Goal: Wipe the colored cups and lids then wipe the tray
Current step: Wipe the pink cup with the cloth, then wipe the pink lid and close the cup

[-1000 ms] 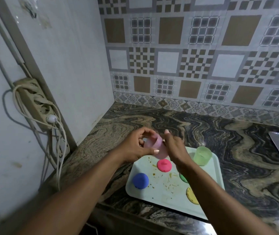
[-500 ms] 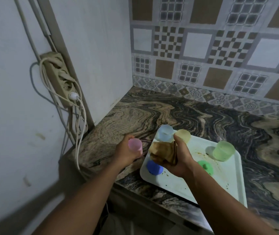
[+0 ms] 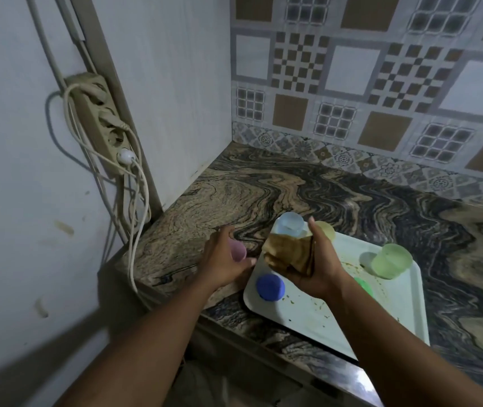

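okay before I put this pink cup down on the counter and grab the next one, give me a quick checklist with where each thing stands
1. Pink cup held in left hand: ok.
2. Counter under the cup bare for setting down: ok.
3. Cloth gripped in right hand: ok.
4. Blue cup, yellow cup and green cup waiting on the tray: ok.
5. Tray free of crumbs: not ok, specks still scattered.
6. Pink cup fully wiped: cannot tell.
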`<action>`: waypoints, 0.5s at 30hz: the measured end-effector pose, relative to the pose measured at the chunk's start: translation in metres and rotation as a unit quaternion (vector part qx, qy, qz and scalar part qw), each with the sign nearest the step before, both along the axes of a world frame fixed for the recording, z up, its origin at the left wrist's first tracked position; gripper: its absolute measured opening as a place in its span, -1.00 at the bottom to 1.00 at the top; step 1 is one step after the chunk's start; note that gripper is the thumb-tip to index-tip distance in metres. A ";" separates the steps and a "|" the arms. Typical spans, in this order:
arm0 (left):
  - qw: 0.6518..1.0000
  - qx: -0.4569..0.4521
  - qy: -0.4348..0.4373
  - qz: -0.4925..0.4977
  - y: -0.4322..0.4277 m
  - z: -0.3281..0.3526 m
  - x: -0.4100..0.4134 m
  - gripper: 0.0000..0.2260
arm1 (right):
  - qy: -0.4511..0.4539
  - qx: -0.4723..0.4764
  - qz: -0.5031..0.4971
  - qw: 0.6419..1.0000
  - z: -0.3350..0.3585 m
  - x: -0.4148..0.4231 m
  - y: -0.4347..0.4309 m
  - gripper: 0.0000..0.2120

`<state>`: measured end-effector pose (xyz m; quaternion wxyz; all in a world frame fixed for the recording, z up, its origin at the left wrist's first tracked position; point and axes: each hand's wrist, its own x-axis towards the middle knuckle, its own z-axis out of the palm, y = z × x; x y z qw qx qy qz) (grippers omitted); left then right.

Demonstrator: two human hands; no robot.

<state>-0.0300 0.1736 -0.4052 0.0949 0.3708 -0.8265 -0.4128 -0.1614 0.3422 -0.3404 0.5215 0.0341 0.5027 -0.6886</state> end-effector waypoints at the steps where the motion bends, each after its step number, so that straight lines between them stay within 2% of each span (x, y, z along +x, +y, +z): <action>1: 1.000 -0.024 0.003 -0.006 0.001 0.007 -0.005 -0.19 | -0.007 -0.013 -0.015 1.000 0.005 -0.008 0.005 -0.22; 5: 0.983 -0.171 0.047 -0.046 0.018 0.035 -0.041 -0.50 | 0.011 -0.049 -0.066 0.997 0.026 -0.048 0.035 -0.37; 8: 0.973 -0.185 0.069 -0.119 0.040 0.041 -0.074 -0.67 | 0.046 -0.010 -0.089 0.995 0.031 -0.080 0.068 -0.56; 11: 0.960 -0.181 0.041 -0.208 0.064 0.030 -0.097 -0.70 | 0.073 0.053 -0.100 0.991 0.026 -0.101 0.097 -0.63; 15: 0.936 -0.214 -0.046 -0.276 0.084 0.010 -0.118 -0.63 | 0.055 0.087 -0.111 0.988 0.012 -0.107 0.114 -0.64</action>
